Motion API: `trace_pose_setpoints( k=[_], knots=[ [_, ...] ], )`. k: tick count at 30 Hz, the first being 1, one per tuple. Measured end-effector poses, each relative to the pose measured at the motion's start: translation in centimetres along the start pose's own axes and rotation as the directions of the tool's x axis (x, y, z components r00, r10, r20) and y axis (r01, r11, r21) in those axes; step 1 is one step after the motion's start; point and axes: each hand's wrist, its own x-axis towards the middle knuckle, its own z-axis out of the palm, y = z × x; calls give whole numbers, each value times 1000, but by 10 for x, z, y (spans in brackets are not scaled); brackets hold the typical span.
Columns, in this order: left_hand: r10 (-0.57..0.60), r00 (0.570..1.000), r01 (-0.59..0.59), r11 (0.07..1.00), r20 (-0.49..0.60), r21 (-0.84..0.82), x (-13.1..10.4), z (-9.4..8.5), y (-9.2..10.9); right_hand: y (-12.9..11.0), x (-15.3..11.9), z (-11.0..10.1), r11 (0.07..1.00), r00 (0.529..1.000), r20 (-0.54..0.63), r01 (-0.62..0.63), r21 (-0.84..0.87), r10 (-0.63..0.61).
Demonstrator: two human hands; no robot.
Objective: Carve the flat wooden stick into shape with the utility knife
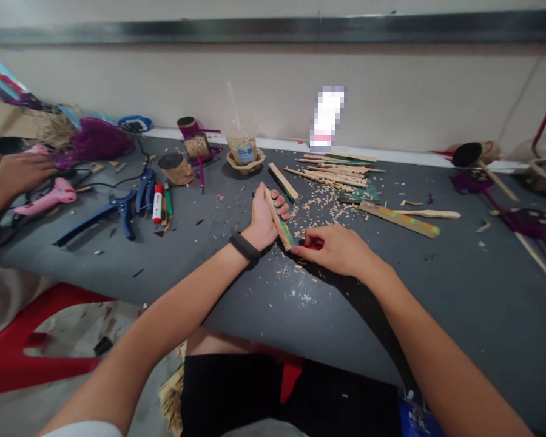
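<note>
My left hand (261, 220) is closed around a wooden strip (279, 224) with green and yellow paint on one side. The strip slants down toward my right hand (343, 250), at its lower end. In my right fingers is a small red tool (315, 246), mostly covered by the hand, so its kind and tip cannot be made out. Pale wood shavings (316, 209) lie scattered around both hands. Just beyond, another wooden strip (283, 182) rests on the grey table (200, 261). A painted flat strip (398, 220) lies to the right.
Carved sticks (337, 173) are piled at the back, below a bright phone (327, 115). A plastic cup (242, 142) stands in a cardboard holder. Leftward lie blue cutters (125, 212), a red marker (157, 203) and a pink glue gun (50, 197) near another person's hand (25, 173).
</note>
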Motion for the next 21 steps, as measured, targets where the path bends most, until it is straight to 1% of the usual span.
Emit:
trace_pose_setpoints(
  k=[2, 5, 10, 16, 19, 21],
  knots=[
    [-11, 1000, 11, 999, 20, -30, -1, -1, 0, 0, 0, 0, 1000, 1000, 0, 13, -5, -13],
    [12, 1000, -12, 1000, -10, -25, 1, -2, 0, 1, 0, 1, 1000, 1000, -14, 26, -9, -26],
    [127, 987, -119, 989, -95, 89, 6, -4, -4, 5, 0, 0, 999, 999, -21, 38, -4, -39],
    [285, 956, -269, 946, -66, 183, 7, -2, -9, 9, 0, -2, 999, 999, -45, 4, 52, -2],
    [323, 945, -306, 928, -52, 211, 6, 0, -9, 10, 0, -2, 992, 999, -53, 13, 122, -6],
    [338, 941, -324, 918, -25, 230, 5, 1, -10, 10, 0, -1, 980, 998, -60, 36, 195, -25]
  ],
)
